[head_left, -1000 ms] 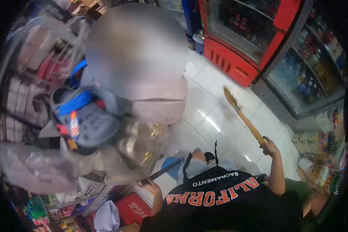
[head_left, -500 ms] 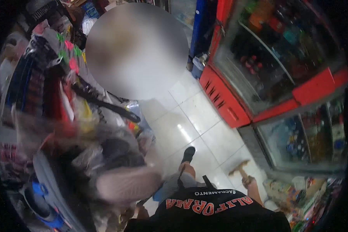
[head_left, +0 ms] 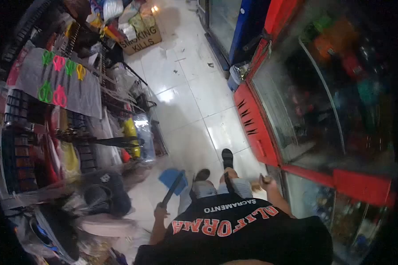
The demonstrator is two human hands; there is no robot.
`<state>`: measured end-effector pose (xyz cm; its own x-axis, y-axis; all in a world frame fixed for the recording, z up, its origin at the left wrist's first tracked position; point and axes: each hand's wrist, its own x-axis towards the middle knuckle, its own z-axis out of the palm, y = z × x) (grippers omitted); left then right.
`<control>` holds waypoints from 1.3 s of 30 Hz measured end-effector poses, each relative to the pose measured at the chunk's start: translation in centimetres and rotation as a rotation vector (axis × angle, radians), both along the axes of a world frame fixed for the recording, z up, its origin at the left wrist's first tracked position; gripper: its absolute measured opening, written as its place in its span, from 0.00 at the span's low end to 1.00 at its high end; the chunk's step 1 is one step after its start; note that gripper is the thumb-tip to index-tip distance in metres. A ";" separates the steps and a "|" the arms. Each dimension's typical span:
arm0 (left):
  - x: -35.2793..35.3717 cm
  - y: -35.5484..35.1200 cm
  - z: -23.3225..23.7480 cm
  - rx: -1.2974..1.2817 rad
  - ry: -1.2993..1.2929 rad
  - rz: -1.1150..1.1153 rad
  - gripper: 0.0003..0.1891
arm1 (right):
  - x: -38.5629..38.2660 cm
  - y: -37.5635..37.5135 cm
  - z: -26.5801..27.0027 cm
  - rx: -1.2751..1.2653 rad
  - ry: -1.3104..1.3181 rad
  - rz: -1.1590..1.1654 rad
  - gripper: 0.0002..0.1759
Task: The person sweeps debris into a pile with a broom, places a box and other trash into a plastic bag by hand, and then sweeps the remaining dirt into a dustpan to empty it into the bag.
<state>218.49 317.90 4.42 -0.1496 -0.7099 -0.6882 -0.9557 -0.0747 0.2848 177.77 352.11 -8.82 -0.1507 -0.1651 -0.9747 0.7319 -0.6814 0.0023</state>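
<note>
My left hand (head_left: 161,212) is closed round the dark handle of a blue dustpan (head_left: 169,180), whose pan is just above the white floor tiles beside my feet. On the other side of my body, my right hand (head_left: 267,181) is closed on the wooden handle of a brush. The brush head (head_left: 255,186) is partly visible beside my knee, low and blurred. Both arms reach forward from the black shirt (head_left: 234,223).
A rack with colourful scissors (head_left: 59,63) and bagged goods lines the left. A cardboard box (head_left: 141,40) stands ahead on the tiled floor (head_left: 194,95). Red-framed glass fridges (head_left: 257,128) line the right, with a small bin (head_left: 235,80) by the corner.
The view has swung, and more floor ahead shows. My left hand and the blue dustpan have come into clear view. The brush is now closer to my leg. Both feet show now.
</note>
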 end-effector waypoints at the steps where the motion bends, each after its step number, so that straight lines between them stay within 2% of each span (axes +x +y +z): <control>1: -2.5 0.0 0.6 -0.028 -0.007 -0.002 0.13 | -1.6 -1.8 -1.7 0.020 0.185 0.116 0.09; 3: -7.5 0.4 2.6 -0.167 -0.032 -0.133 0.12 | -6.5 -7.4 -1.9 -0.201 -0.059 0.061 0.06; 4: -10.3 -0.2 3.8 -0.311 -0.044 -0.289 0.12 | -7.5 -11.3 1.2 -0.240 0.120 0.232 0.04; 5: -13.1 -0.5 5.4 -0.321 -0.024 -0.309 0.13 | -8.2 -14.1 4.6 -0.280 0.295 0.401 0.03; 7: -17.1 -1.8 6.7 -0.354 -0.001 -0.367 0.13 | -11.6 -15.3 -5.9 -0.829 0.494 0.390 0.02; 8: -18.6 -2.6 6.7 -0.379 0.008 -0.406 0.12 | -12.6 -17.2 -4.5 -0.831 0.470 0.399 0.02; 9: -20.7 -3.7 7.7 -0.393 0.061 -0.371 0.11 | -13.9 -20.2 -1.2 -0.533 0.333 0.400 0.03; 10: -21.4 -5.1 6.6 -0.381 0.088 -0.330 0.10 | -14.9 -22.4 0.9 -0.236 0.207 0.395 0.03; 14: -28.7 -12.1 10.0 -0.529 0.227 -0.388 0.10 | -18.3 -24.8 -1.8 -0.218 0.081 0.357 0.03; 16: -31.1 -16.8 10.1 -0.448 0.190 -0.260 0.11 | -19.2 -25.1 -0.7 -0.184 -0.004 0.415 0.02; 17: -32.3 -19.1 10.2 -0.478 0.237 -0.277 0.11 | -19.7 -24.4 -1.8 -0.173 -0.006 0.423 0.02; 19: -35.4 -23.0 11.6 -0.501 0.285 -0.286 0.12 | -20.3 -23.1 -4.9 -0.266 0.211 0.528 0.07; 20: -37.4 -24.7 13.1 -0.554 0.264 -0.316 0.11 | -20.9 -24.3 -3.3 -0.260 0.209 0.534 0.07; 22: -39.9 -27.8 13.2 -0.605 0.246 -0.353 0.10 | -22.1 -27.6 1.3 -0.101 -0.152 0.377 0.08; 24: -42.2 -31.9 11.8 -0.557 0.259 -0.330 0.07 | -23.5 -30.5 1.0 -0.103 -0.133 0.285 0.05; 25: -42.9 -34.0 9.8 -0.584 0.274 -0.401 0.07 | -24.2 -31.4 0.1 -0.106 -0.117 0.197 0.03; 27: -45.0 -37.9 6.8 -0.555 0.251 -0.470 0.07 | -26.7 -33.1 -6.1 -0.080 -0.199 0.021 0.04; 29: -46.5 -40.9 4.9 -0.552 0.212 -0.465 0.07 | -27.4 -39.5 -2.4 -0.009 0.019 0.215 0.03; 30: -46.7 -42.3 4.0 -0.453 0.199 -0.453 0.08 | -27.0 -43.3 -0.1 0.031 0.108 0.316 0.03; 31: -47.0 -44.0 3.2 -0.365 0.183 -0.442 0.09 | -27.0 -47.4 0.6 0.061 0.199 0.417 0.03; 33: -46.4 -46.8 2.2 -0.433 0.142 -0.482 0.12 | -27.9 -55.7 -0.8 0.151 0.287 0.487 0.04; 35: -46.4 -49.2 2.5 -0.332 0.104 -0.437 0.15 | -29.0 -63.8 -4.2 -0.066 0.162 0.309 0.04; 36: -44.9 -50.3 0.9 -0.303 0.070 -0.409 0.16 | -30.2 -69.1 -2.3 0.024 0.126 0.469 0.05; 37: -44.8 -50.9 0.7 -0.296 0.074 -0.417 0.16 | -31.0 -73.7 -1.1 0.014 0.144 0.365 0.07; 39: -45.4 -52.4 0.4 -0.242 -0.056 -0.418 0.18 | -33.0 -80.8 -3.5 -0.106 0.111 0.230 0.05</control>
<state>173.10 265.48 4.82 -0.4235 -0.7376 -0.5259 -0.9041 0.3807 0.1942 144.73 271.33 -12.37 -0.2027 -0.3079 -0.9296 0.8671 -0.4975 -0.0243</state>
